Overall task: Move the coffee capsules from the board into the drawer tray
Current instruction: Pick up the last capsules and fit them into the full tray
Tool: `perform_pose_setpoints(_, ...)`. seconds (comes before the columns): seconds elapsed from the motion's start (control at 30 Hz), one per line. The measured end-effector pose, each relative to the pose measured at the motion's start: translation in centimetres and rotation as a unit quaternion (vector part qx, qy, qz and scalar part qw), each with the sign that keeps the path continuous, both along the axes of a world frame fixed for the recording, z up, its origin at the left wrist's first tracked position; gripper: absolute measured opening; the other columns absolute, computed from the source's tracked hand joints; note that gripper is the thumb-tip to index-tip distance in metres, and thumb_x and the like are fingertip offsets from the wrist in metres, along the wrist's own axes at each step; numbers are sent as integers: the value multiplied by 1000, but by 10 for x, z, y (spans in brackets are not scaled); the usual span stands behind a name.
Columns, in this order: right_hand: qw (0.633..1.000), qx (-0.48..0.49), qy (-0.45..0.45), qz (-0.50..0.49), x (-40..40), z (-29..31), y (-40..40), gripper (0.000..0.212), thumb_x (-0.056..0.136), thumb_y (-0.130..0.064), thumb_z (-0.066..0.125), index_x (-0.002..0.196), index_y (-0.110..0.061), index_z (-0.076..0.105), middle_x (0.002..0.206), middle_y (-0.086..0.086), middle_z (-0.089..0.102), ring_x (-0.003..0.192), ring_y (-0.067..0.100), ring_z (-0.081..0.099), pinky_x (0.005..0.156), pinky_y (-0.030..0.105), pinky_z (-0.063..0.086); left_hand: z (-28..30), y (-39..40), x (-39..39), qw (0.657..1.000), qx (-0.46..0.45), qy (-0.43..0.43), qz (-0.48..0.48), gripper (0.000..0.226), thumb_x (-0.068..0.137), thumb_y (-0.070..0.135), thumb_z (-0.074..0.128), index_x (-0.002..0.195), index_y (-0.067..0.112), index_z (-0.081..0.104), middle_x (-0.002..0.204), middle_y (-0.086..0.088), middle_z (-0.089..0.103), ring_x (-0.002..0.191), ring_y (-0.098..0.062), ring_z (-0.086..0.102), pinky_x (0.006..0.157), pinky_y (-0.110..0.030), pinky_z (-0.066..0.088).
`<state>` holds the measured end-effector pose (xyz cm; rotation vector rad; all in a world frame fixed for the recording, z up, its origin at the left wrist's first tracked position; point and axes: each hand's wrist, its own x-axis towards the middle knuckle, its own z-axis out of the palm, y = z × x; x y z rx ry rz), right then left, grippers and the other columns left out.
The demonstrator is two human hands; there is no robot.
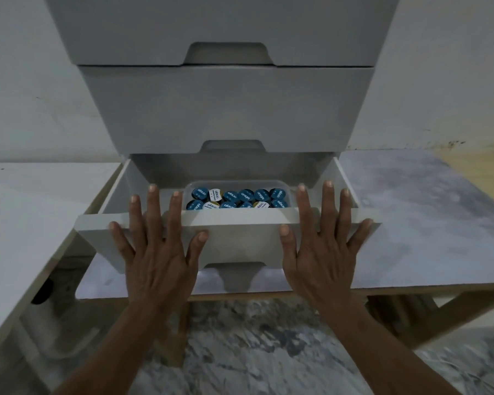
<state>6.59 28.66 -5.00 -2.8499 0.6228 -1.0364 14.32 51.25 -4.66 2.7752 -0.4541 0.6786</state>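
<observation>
**With both palms flat on the drawer front, the capsules sit inside**

While the head camera looks down, the left hand (157,252) lies spread against the left half of the white drawer front (240,240), fingers straight and fanned, fingertips reaching over its top edge. Over on the other side, the right hand (322,252) mirrors it on the right half, fingers just as straight and splayed, thumb pointing in toward the middle. Neither hand curls round anything; both simply press flat on the panel.

Between the two hands, look inside the open bottom drawer (117,195): a clear plastic tray (290,189) stands near the front wall, roughly centred, and it is packed with coffee capsules (237,199), mostly blue lids with a few white-and-yellow ones, in two rows.

Above, two closed drawers (226,109) of the same white cabinet stack up. It stands on a grey marbled tabletop (411,223), the drawer overhanging toward its front edge. A white surface (26,209) lies off to the left, patterned floor (254,337) below.
</observation>
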Motion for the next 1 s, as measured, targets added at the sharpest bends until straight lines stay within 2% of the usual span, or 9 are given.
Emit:
perform_pose_setpoints(0.2,1000,-9,-11,1,42,-1,-12,65,96,-54,33,154,-32,14,163,5,5,150,28,1,114,66,4,2,-13,40,1000,2,3,-6,74,93,62,23,154,30,-5,163,-1,-13,150,-26,-12,117,-61,-2)
perform_pose_setpoints(0.47,1000,-4,-3,14,104,13,-40,64,98,-55,27,154,-34,6,164,4,-2,150,28,-5,113,67,2,17,-37,98,1000,-3,2,-8,71,93,64,13,153,33,-9,163,0,-15,149,-25,-15,118,-59,-6)
perform_pose_setpoints(0.63,1000,-16,-19,3,127,12,-47,65,98,-55,28,154,-33,5,164,5,-3,150,28,-6,113,67,3,17,-49,120,1000,-18,-17,-7,69,95,62,16,153,34,-10,162,0,-19,149,-25,-16,118,-59,-6)
perform_pose_setpoints(1.0,997,-28,-68,16,168,-15,-58,72,97,-60,32,154,-25,6,161,18,2,147,44,-2,112,69,3,-2,-69,158,997,-18,-70,-2,86,94,65,30,152,20,-15,158,-26,-15,144,-48,-15,115,-65,-5)
